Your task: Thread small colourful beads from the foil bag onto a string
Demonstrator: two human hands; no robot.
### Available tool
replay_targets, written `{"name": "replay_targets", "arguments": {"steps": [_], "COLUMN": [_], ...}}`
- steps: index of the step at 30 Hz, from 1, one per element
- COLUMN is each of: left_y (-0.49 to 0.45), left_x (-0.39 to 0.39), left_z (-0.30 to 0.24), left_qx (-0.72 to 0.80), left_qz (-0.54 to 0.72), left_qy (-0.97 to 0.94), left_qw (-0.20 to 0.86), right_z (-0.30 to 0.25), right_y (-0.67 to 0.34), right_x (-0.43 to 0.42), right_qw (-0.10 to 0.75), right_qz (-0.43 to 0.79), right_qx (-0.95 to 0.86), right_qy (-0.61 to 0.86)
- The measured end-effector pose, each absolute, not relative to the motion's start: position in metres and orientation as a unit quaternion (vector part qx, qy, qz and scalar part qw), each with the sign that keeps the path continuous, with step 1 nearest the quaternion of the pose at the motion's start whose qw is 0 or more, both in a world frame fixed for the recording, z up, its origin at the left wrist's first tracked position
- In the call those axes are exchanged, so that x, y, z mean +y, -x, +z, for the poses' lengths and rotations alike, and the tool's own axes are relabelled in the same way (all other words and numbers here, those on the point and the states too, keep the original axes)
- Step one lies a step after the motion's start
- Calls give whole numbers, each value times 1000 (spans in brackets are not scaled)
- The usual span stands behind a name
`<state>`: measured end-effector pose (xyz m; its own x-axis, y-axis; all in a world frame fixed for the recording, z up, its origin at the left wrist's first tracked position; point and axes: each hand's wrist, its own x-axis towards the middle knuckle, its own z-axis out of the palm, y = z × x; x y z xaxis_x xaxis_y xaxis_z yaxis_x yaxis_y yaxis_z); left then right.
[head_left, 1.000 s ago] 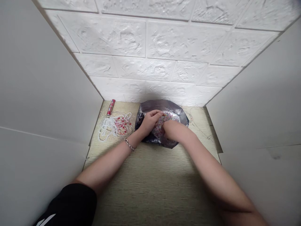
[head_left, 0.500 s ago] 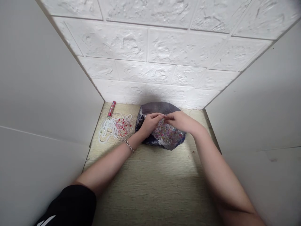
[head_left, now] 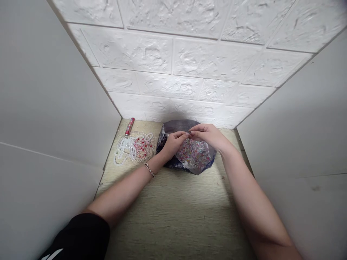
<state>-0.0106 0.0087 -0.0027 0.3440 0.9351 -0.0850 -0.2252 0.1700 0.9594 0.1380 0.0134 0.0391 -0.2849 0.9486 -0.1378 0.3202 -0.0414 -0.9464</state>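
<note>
A dark plastic bag point(head_left: 177, 126) lies opened out on the tabletop, holding a heap of small multicoloured beads point(head_left: 193, 153). Over the beads, my left hand point(head_left: 173, 142) is closed in a pinch, thumb against forefinger. My right hand point(head_left: 207, 134) meets it fingertip to fingertip, also pinching. Whatever sits between the fingertips is too small to make out. To the left of the bag is a pile of strung beads point(head_left: 135, 147), white, clear, pink and red.
Behind the strung beads lies a small red tube point(head_left: 129, 126). A white brick-patterned wall point(head_left: 187, 86) closes off the back, and grey panels stand at the left point(head_left: 54, 108) and right point(head_left: 298, 119) of the wooden tabletop point(head_left: 173, 213).
My right hand's fingers have shifted and its forefinger is lifted more above the thumb. My left hand stays nearly in place. The view has tilted slightly.
</note>
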Motion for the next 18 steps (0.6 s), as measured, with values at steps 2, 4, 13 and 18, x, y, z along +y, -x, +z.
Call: {"name": "replay_targets", "arguments": {"steps": [2, 4, 13, 18], "left_y": [11, 11, 10, 11], "left_x": [9, 9, 5, 5], "left_z": [-3, -3, 3, 4], "left_qx": [374, 374, 385, 381], "left_qz": [434, 436, 447, 437], "left_qy": [-481, -485, -512, -528], "left_qw": [664, 659, 625, 621], "right_z": [38, 37, 35, 40], "right_y": [-138, -139, -139, -137], "right_x": [14, 14, 14, 12], "right_qw": [314, 320, 327, 312], "right_qz": [521, 535, 555, 534], "right_qx": [-610, -600, -582, -611], "right_qy": [508, 501, 496, 494]}}
